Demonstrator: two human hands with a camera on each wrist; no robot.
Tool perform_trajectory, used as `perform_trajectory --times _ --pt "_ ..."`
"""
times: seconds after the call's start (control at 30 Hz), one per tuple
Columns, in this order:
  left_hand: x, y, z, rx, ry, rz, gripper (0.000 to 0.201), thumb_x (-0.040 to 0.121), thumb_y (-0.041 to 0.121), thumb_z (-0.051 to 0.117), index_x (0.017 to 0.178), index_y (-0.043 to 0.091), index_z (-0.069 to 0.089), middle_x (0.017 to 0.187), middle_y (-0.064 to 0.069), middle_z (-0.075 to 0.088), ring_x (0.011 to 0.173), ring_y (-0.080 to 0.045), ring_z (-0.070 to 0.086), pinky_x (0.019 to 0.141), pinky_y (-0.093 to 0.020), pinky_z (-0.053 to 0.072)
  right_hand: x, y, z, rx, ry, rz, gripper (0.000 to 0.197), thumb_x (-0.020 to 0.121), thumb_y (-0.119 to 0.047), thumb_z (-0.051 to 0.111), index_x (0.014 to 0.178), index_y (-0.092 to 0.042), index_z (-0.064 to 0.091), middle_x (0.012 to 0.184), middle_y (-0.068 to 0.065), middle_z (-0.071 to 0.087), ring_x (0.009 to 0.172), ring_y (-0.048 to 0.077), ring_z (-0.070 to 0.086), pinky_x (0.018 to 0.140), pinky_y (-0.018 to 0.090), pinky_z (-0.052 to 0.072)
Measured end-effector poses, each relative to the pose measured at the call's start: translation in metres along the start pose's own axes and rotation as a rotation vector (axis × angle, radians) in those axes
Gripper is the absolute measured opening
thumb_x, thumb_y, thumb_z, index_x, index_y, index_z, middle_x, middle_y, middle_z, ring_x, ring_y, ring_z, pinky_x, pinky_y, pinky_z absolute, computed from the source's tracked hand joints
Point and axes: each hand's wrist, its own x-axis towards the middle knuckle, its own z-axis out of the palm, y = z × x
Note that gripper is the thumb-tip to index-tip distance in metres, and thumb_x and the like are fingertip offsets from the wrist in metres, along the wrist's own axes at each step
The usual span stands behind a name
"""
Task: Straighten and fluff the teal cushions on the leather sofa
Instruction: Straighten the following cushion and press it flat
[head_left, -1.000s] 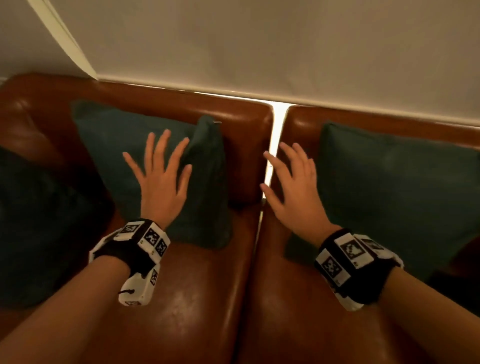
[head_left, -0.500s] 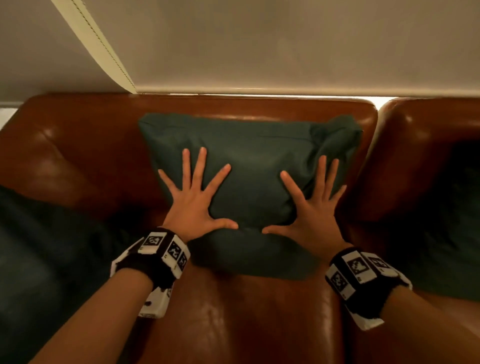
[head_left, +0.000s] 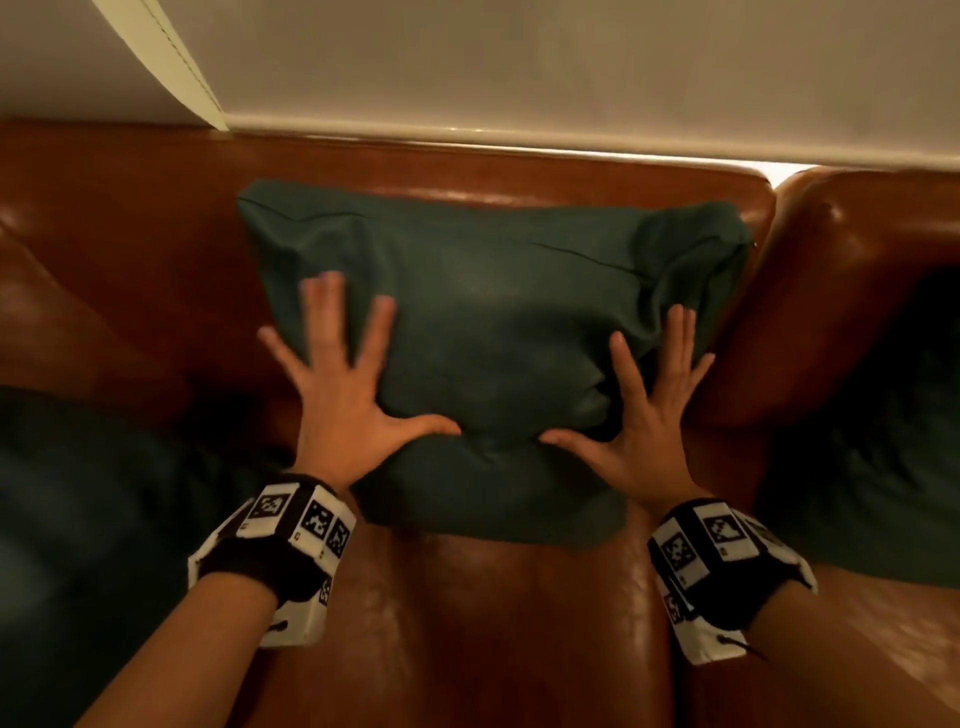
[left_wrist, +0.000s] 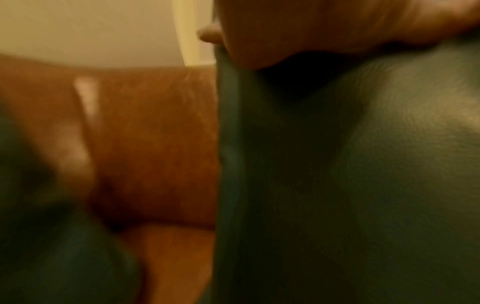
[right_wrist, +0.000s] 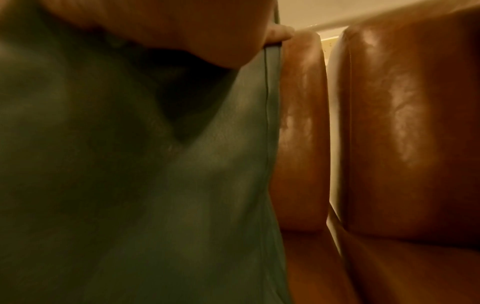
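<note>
Brown leather sofa, three teal cushions on its seat: middle, left, right.

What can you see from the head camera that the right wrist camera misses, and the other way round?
Only the head view shows both hands, left hand and right hand, spread flat on the middle cushion, plus darker cushions at either side. Only the right wrist view shows the cushion's side seam close up. Both show the teal cushion against the brown leather sofa.

Living room or lounge, home-like. You face a brown leather sofa with teal cushions against a plain pale wall, under dim warm light.
</note>
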Motion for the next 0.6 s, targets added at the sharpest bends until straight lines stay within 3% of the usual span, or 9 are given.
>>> perform_trajectory --times 0.07,0.13,0.17,0.23,0.3,0.37,0.47,0.53,0.6 --pt "-0.019 -0.006 0.003 -0.230 0.159 -0.336 0.131 0.056 0.076 0.061 0.150 0.019 -0.009 0.156 -0.022 -0.013 0.144 -0.030 -0.012 0.107 -0.064 0.000 -0.018 0.000 0.000 0.126 0.067 0.098 0.089 0.080 -0.072 0.049 0.148 -0.044 -0.001 0.157 0.001 -0.022 0.145 0.035 -0.014 0.115 0.056 -0.008" --pt "-0.036 -0.021 0.022 -0.561 0.187 -0.569 0.130 0.061 0.070 0.067 0.150 0.017 -0.012 0.157 -0.013 -0.015 0.145 -0.018 -0.008 0.114 -0.046 0.001 -0.037 0.001 0.004 0.295 0.140 0.309 0.088 0.084 -0.071 0.043 0.150 -0.036 -0.003 0.158 0.005 -0.020 0.147 0.020 -0.014 0.119 0.036 -0.005" --pt "-0.044 -0.027 0.030 -0.741 0.135 -0.654 0.127 0.062 0.074 0.065 0.150 0.025 -0.013 0.159 -0.007 -0.009 0.145 -0.016 -0.002 0.116 -0.041 0.002 -0.045 0.003 0.007 0.399 0.164 0.441 0.088 0.084 -0.073 0.040 0.150 -0.035 -0.004 0.159 0.000 -0.016 0.147 0.011 -0.011 0.120 0.032 -0.002" --pt "-0.056 -0.036 0.044 -1.027 0.016 -0.787 0.110 0.062 0.081 0.059 0.146 0.048 -0.004 0.159 0.008 0.011 0.144 -0.015 0.020 0.118 -0.045 0.017 -0.058 0.008 0.017 0.625 0.119 0.690 0.085 0.080 -0.080 0.037 0.147 -0.047 -0.004 0.159 -0.017 -0.006 0.145 -0.001 0.000 0.121 0.038 0.008" --pt "-0.060 -0.035 0.053 -1.094 -0.022 -0.848 0.090 0.064 0.083 0.056 0.139 0.059 0.013 0.153 0.015 0.027 0.137 -0.014 0.034 0.113 -0.048 0.028 -0.068 0.015 0.031 0.630 -0.040 0.814 0.074 0.075 -0.088 0.029 0.139 -0.063 0.000 0.154 -0.031 0.002 0.142 -0.004 0.009 0.120 0.043 0.015" --pt "-0.061 -0.038 0.063 -1.064 -0.017 -0.902 0.094 0.058 0.089 0.051 0.139 0.055 0.020 0.152 0.016 0.029 0.137 -0.014 0.035 0.113 -0.044 0.029 -0.066 0.012 0.041 0.608 -0.117 0.904 0.062 0.071 -0.092 0.019 0.128 -0.073 0.004 0.147 -0.038 0.009 0.139 -0.004 0.017 0.119 0.043 0.018" --pt "-0.061 -0.051 0.082 -0.975 -0.086 -0.941 0.109 0.053 0.098 0.036 0.144 0.043 0.018 0.153 0.017 0.023 0.141 -0.012 0.025 0.116 -0.041 0.022 -0.054 -0.008 0.048 0.681 -0.042 0.918 0.061 0.089 -0.073 0.019 0.143 -0.048 0.007 0.146 -0.027 0.016 0.135 -0.006 0.019 0.119 0.029 0.013" --pt "-0.067 -0.059 0.086 -0.952 -0.150 -0.937 0.102 0.057 0.098 0.033 0.144 0.047 0.018 0.153 0.020 0.022 0.142 -0.009 0.023 0.117 -0.042 0.022 -0.054 -0.012 0.054 0.738 -0.005 0.963 0.064 0.096 -0.060 0.022 0.150 -0.026 0.012 0.153 -0.013 0.015 0.139 0.003 0.017 0.114 0.021 0.016" --pt "-0.076 -0.076 0.093 -0.987 -0.175 -0.876 0.097 0.057 0.097 0.035 0.141 0.050 0.023 0.151 0.024 0.025 0.141 -0.009 0.026 0.115 -0.040 0.023 -0.055 -0.008 0.054 0.685 0.000 0.941 0.059 0.096 -0.063 0.019 0.148 -0.036 0.016 0.157 -0.014 0.015 0.144 0.008 0.017 0.118 0.029 0.015"
